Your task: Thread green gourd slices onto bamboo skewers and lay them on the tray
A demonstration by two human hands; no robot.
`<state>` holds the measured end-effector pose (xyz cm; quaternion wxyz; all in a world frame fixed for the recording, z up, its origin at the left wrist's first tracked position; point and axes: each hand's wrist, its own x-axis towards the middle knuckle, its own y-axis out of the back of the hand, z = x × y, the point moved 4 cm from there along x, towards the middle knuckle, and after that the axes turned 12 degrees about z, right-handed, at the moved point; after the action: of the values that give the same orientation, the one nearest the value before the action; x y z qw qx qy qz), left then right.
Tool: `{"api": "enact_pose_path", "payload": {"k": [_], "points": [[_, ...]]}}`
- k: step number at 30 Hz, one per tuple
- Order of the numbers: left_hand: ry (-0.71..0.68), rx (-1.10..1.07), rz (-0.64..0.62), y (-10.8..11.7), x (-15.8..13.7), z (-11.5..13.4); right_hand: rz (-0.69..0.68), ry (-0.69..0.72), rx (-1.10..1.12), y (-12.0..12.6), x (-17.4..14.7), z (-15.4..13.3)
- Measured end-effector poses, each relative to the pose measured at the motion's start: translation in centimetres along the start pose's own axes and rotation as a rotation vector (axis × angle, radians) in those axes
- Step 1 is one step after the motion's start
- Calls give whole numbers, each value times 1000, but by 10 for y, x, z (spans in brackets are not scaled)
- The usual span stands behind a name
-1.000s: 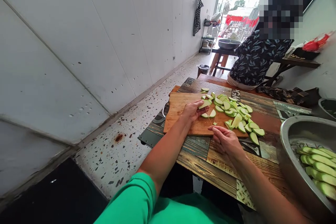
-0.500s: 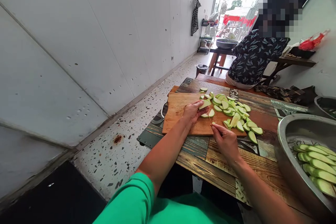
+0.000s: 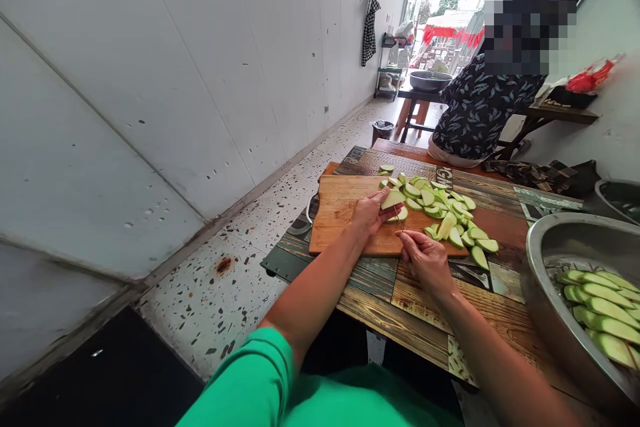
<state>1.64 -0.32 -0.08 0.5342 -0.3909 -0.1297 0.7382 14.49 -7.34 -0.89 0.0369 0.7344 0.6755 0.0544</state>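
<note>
My left hand [image 3: 371, 212] is closed on a pale green-edged vegetable slice [image 3: 393, 198], zucchini-like, above the wooden cutting board [image 3: 334, 203]. Pinched in the fingers of my right hand [image 3: 424, 255] is a thin wooden skewer [image 3: 399, 220], its upper end meeting the lower edge of that slice. Whether the tip has entered the slice I cannot tell. Beneath my left fingers another slice [image 3: 400, 215] lies on the board. A loose heap of slices [image 3: 435, 203] spreads over the board's right side and onto the patterned table [image 3: 500, 207].
At the right stands a large metal basin [image 3: 537, 267] with rows of slices [image 3: 607, 310] in it. Behind it is another dark basin [image 3: 620, 197]. A person in a dark patterned shirt [image 3: 480, 110] sits beyond the table. A white wall [image 3: 200, 80] runs along the left.
My right hand has risen slightly toward the left hand, and less of the skewer shows between them. The left hand has shifted a little right with the slice.
</note>
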Motion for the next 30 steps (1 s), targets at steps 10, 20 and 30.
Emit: {"api": "enact_pose_path", "payload": {"k": [10,20,30], "points": [[-57,-23,140,9,5,9,18,252,-227,2,-5,4],[30,190,-78,-15,-21,-33,172,283,-264,18,9,-3],[-781,916,-142,12,-10,29,265,-31,130,35,17,0]]}}
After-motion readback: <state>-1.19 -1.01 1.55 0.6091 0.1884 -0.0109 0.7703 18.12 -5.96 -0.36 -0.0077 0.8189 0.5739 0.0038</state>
